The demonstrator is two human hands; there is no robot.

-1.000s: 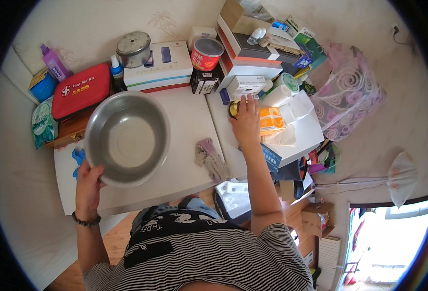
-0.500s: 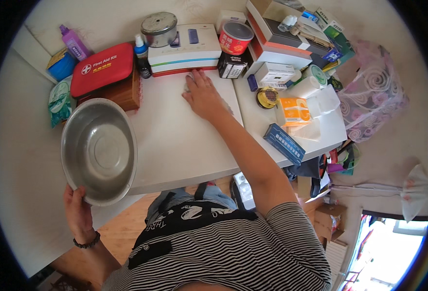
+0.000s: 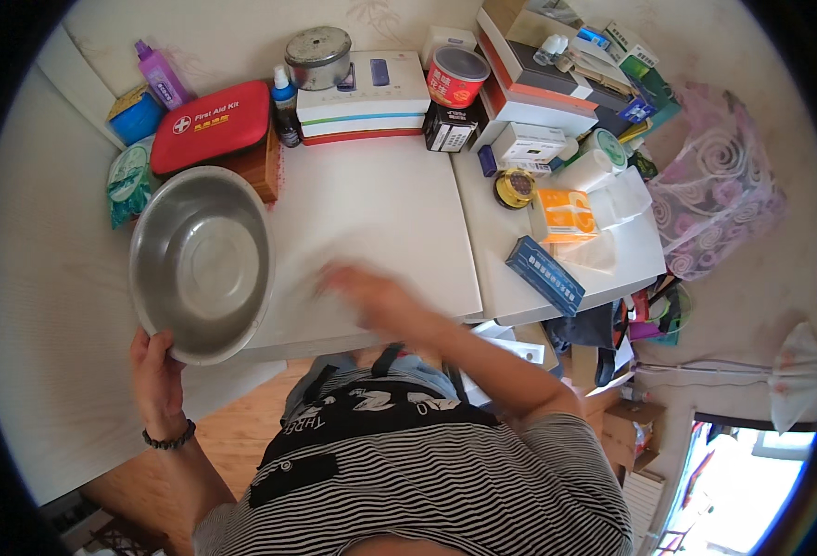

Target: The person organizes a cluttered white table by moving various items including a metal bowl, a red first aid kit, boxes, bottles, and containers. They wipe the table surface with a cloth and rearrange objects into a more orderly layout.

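My left hand (image 3: 155, 372) grips the lower rim of a steel basin (image 3: 156, 264), thumb over the edge. The basin is tilted, so its inside faces me, and it appears to hold nothing. Over the front part of the white tabletop (image 3: 371, 199), my right hand (image 3: 357, 289) is smeared by motion. Whether anything is in its fingers cannot be made out.
Behind the basin lie a red first aid case (image 3: 214, 125) on a wooden box (image 3: 262, 171) and a green packet (image 3: 130, 185). Stacked white boxes (image 3: 367, 102), a round tin (image 3: 318, 57) and a red canister (image 3: 456, 76) line the back. A blue box (image 3: 545, 275) and an orange box (image 3: 564, 215) sit at the right.
My right hand has come from the back of the tabletop toward the front edge. The pale crumpled piece that was under its fingers no longer shows. My left hand still holds the basin.
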